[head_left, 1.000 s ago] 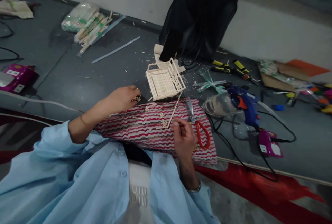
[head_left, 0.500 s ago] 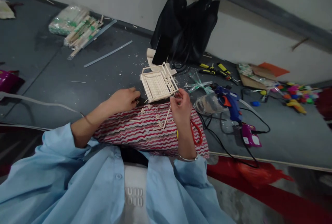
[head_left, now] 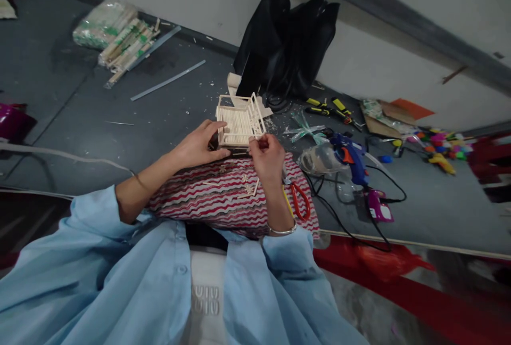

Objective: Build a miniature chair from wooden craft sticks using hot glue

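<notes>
A small model built of pale wooden sticks [head_left: 235,121] stands before me, with a slatted floor and raised rails. My left hand [head_left: 197,145] grips its near left corner, thumb low at the front and fingers on the left side. At the near right corner, my right hand [head_left: 269,159] is closed in a pinch against the frame; whatever its fingertips hold is hidden. Below the model, small wooden flower pieces [head_left: 245,178] and loose sticks [head_left: 256,187] lie on a red-and-white wavy-striped cloth [head_left: 199,201]. Red-handled scissors [head_left: 301,201] rest beside my right wrist.
To the right are a blue glue gun [head_left: 351,156], a clear plastic cup [head_left: 319,159], pliers [head_left: 335,109] and coloured pompoms [head_left: 447,142]. A black bag [head_left: 285,41] stands behind the model. Bagged sticks [head_left: 128,47] and a metal strip [head_left: 167,81] lie left. Cables cross the table edge.
My left hand has moved right and taken hold of the model's left corner. My right hand has shifted slightly left along its front. The model has turned a little and sits more squarely.
</notes>
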